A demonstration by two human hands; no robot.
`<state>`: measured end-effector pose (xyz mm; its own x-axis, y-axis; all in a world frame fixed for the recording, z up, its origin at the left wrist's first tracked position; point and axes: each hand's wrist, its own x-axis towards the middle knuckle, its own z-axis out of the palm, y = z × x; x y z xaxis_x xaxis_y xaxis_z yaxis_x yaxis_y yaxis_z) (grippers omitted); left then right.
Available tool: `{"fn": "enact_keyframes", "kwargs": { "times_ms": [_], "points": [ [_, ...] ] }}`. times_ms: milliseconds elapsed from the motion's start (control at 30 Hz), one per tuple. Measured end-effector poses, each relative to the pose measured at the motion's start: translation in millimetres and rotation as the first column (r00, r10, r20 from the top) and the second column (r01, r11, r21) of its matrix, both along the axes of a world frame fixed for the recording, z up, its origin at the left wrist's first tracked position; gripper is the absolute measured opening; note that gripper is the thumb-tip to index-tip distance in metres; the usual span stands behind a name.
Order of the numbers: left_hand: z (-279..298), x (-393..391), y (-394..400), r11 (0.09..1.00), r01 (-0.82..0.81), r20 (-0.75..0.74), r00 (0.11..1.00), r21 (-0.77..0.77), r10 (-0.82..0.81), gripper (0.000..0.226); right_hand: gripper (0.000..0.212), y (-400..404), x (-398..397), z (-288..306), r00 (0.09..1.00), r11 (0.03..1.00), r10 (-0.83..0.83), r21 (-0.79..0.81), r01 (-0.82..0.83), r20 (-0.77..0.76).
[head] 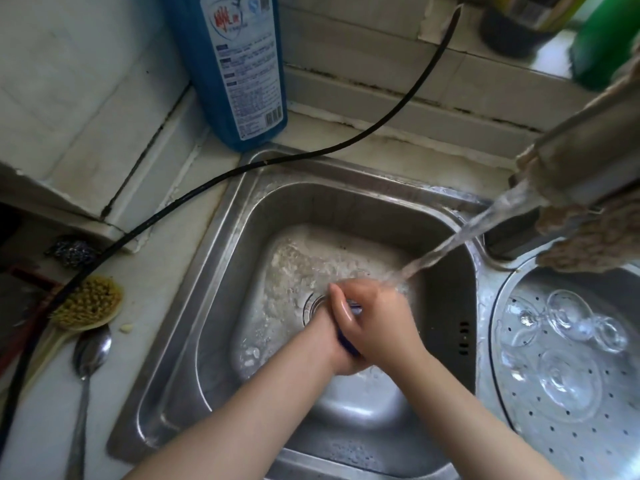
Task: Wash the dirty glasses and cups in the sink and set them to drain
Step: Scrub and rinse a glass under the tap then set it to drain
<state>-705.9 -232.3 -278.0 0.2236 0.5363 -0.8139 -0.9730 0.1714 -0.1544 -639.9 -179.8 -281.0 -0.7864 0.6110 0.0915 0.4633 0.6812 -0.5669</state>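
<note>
Left of the sink [221, 258], on the counter, we keep a spoon [90, 351] and a yellow-bristled brush [90, 303], near enough to grab yet out of the splash. A black hose [194, 188] crosses the counter just behind the sink's back left corner, and a blue detergent bottle [239, 64] stands upright behind that same corner, ready for the next squeeze.

Over the sink's drain we bring both hands together around a dark blue cup [348, 344], of which only slivers show between our fingers. Our left hand [341, 355] sits underneath, wrapped round the cup to steady it. Our right hand [377, 317] closes over the top with the thumb laid across, probably rubbing the rim. We hold it there, we judge, so the stream from the tap [581, 154], which reaches over the sink from its right back corner, lands on our right hand and the cup, rinsing them straight into the drain.

Right of the sink sits a perforated steel tray [588, 441]. Clear glasses [568, 348] lie in it, already washed by the look of them, so water can run off through the holes.
</note>
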Motion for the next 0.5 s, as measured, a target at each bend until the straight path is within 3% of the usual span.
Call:
{"fn": "enact_keyframes", "kwargs": {
  "times_ms": [100,200,233,267,300,367,433,500],
  "points": [
    [-7.5,-1.8,10.7,0.997,0.080,0.022,0.997,-0.001,-0.080,0.055,0.046,16.0,-11.1,10.7,0.961,0.957,-0.243,-0.133,0.260,0.132],
    [-6.8,-4.1,19.6,0.994,0.088,0.014,0.996,-0.061,-0.087,0.061,0.045,25.8,-12.9,13.0,0.869,0.768,-0.464,-0.411,0.492,0.173],
    [-3.2,-4.2,21.4,0.997,0.067,-0.016,0.998,-0.041,-0.068,0.056,0.041,20.7,-9.5,12.2,0.873,0.774,-0.470,-0.413,0.480,0.132],
    [-3.2,-4.3,22.6,0.999,0.028,-0.065,0.997,-0.026,-0.029,0.050,0.038,12.6,-4.9,11.6,0.900,0.849,-0.434,-0.313,0.426,0.045],
    [-1.0,-4.3,22.7,1.000,0.000,-0.140,0.990,-0.009,-0.001,0.044,0.034,3.0,-0.7,12.9,0.933,0.926,-0.356,-0.159,0.343,-0.061],
    [-1.5,-5.9,22.1,1.000,-0.007,-0.191,0.982,0.002,0.007,0.047,0.029,-5.3,8.7,9.3,0.977,0.988,-0.144,0.037,0.151,-0.158],
    [3.0,-6.9,20.2,0.999,0.042,-0.211,0.977,0.012,-0.038,0.053,0.027,6.0,10.4,7.8,0.977,0.996,-0.066,-0.069,0.053,-0.203],
    [3.4,-4.7,18.5,0.992,0.116,-0.286,0.953,0.043,-0.099,0.058,0.023,15.4,7.0,15.8,0.961,0.885,-0.219,-0.449,0.123,-0.170]
  ]
}}
